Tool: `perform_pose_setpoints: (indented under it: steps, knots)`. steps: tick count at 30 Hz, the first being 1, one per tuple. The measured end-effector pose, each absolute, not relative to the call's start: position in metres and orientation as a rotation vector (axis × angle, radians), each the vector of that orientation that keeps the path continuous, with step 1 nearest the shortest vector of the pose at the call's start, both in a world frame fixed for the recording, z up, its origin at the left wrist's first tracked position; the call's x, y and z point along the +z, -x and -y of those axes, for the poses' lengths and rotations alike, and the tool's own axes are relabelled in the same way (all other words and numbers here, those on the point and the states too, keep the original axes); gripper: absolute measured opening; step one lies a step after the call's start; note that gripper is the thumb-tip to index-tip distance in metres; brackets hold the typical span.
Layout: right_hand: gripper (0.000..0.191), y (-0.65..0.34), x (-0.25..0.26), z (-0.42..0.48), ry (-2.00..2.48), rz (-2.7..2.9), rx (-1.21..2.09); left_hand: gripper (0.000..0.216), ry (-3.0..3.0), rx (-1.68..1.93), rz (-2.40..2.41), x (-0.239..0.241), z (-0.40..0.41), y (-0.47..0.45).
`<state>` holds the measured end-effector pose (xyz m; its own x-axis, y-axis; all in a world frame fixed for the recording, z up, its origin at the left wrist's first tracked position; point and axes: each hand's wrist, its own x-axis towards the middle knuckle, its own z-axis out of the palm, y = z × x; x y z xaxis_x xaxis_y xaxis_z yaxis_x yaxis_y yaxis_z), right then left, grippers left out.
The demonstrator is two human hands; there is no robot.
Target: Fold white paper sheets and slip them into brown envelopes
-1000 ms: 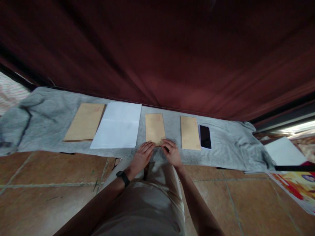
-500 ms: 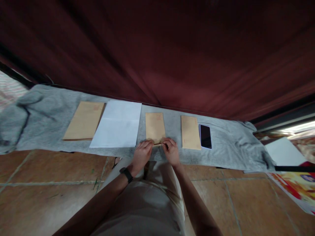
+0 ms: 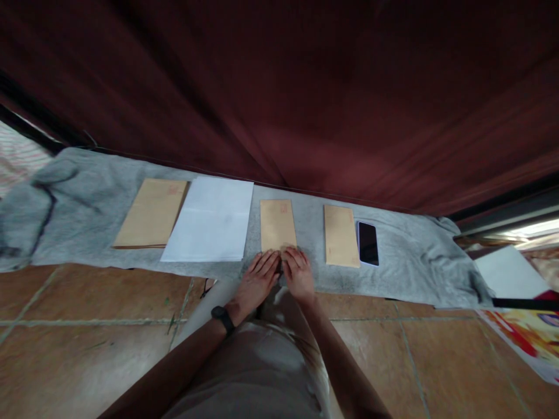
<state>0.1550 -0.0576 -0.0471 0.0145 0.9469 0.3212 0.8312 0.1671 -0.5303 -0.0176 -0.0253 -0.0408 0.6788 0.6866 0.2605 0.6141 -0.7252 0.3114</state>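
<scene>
A brown envelope (image 3: 278, 224) lies flat on the grey cloth, straight in front of me. Across its near end rest the fingers of my left hand (image 3: 258, 276), stretched out flat, a dark watch on that wrist. Beside it my right hand (image 3: 299, 273) also lies with its fingers extended on the same end, the fingertips of both hands close together. The envelope's near edge is hidden under them. To the right is a second brown envelope (image 3: 341, 235), apart from my hands. Left of the middle envelope lies a stack of white paper (image 3: 209, 220).
More brown envelopes (image 3: 152, 214) lie in a pile at the left, partly under the white paper. A phone (image 3: 368, 243) sits right of the second envelope. A dark red curtain (image 3: 279, 105) hangs behind the cloth (image 3: 410, 256). Tiled floor (image 3: 87, 349) shows below.
Both hands have gone from pinching the envelope's near corners to lying flat over its near end, closer together. The view has shifted slightly.
</scene>
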Motion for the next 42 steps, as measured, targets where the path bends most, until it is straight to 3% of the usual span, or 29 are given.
perform_pose_setpoints:
  steps: [5,32,37,42]
  knots:
    - [0.05,-0.132,-0.049,0.077,1.691,1.927,0.262,0.054,-2.705,0.464,-1.081,-0.041,0.032,0.018]
    - [0.05,-0.141,-0.055,0.085,1.896,1.806,0.089,0.046,-2.562,0.596,-1.277,-0.039,0.038,0.026]
    - [0.051,-0.127,-0.055,0.081,1.89,1.85,0.082,0.034,-2.368,0.725,-1.401,-0.036,0.025,0.016]
    - [0.049,-0.124,-0.058,0.078,1.878,1.783,0.067,0.041,-2.035,0.913,-1.429,-0.037,0.001,0.003]
